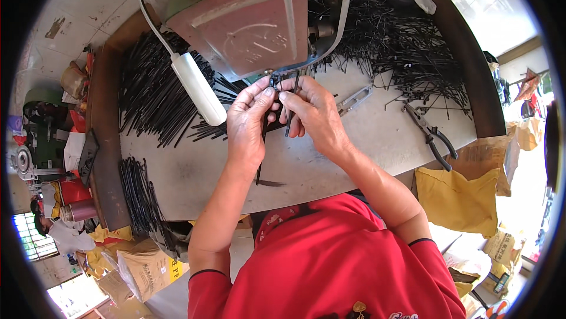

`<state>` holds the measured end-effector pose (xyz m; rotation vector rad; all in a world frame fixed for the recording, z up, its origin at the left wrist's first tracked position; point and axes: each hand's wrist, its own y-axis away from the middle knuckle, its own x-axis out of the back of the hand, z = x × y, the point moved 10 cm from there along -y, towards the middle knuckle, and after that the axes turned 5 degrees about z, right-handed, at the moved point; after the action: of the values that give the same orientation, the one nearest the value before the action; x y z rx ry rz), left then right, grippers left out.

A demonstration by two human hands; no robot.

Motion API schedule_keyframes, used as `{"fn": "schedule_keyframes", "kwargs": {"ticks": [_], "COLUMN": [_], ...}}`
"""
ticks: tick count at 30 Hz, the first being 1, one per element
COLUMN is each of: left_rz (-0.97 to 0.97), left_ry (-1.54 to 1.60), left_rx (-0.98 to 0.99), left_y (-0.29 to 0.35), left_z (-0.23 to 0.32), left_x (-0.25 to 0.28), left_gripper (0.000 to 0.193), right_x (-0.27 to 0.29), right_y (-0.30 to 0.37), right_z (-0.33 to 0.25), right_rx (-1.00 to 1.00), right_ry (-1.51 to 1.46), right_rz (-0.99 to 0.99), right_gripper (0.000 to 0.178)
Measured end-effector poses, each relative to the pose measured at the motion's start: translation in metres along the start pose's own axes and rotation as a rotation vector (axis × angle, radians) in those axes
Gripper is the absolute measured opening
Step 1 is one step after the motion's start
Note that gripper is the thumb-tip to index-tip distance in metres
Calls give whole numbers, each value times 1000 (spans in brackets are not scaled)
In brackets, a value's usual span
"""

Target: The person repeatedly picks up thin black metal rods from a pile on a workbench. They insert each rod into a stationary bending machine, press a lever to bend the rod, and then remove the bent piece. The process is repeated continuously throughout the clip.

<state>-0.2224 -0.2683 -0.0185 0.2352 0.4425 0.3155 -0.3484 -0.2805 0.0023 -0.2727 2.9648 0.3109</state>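
Note:
Just under the machine head (pixel 253 36), my two hands are close together. My left hand (pixel 249 121) is closed on a thin black rod (pixel 260 165) that hangs down past the wrist. In my right hand (pixel 313 109), fingers curl round another slim black rod (pixel 288 125). Between the fingertips of both hands is a small dark piece (pixel 273 82), partly hidden by the fingers. A large pile of long black rods (pixel 156 89) lies left of my hands. Thinner black rods (pixel 383 42) are heaped at the far right.
A white lamp (pixel 199 89) hangs beside my left hand. Pliers (pixel 429 133) with black handles and a slotted metal piece (pixel 355 99) lie to the right. A smaller rod bundle (pixel 140 195) is at the table's left edge. A raised dark rim (pixel 469 65) borders the table.

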Motion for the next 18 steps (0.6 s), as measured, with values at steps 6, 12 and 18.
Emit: {"fn": "schedule_keyframes", "kwargs": {"ticks": [6, 12, 18], "left_rz": [-2, 10, 29], "left_ry": [54, 111, 131], "left_rx": [-46, -65, -54], "left_y": [-2, 3, 6], "left_z": [-6, -10, -9], "left_x": [-1, -5, -6], "left_gripper": [31, 34, 31], "right_x": [-2, 2, 3], "right_y": [-1, 2, 4], "right_z": [1, -5, -6], "right_rx": [29, 96, 138], "right_ry": [6, 101, 69], "right_rz": [35, 95, 135], "right_gripper": [20, 19, 20]}}
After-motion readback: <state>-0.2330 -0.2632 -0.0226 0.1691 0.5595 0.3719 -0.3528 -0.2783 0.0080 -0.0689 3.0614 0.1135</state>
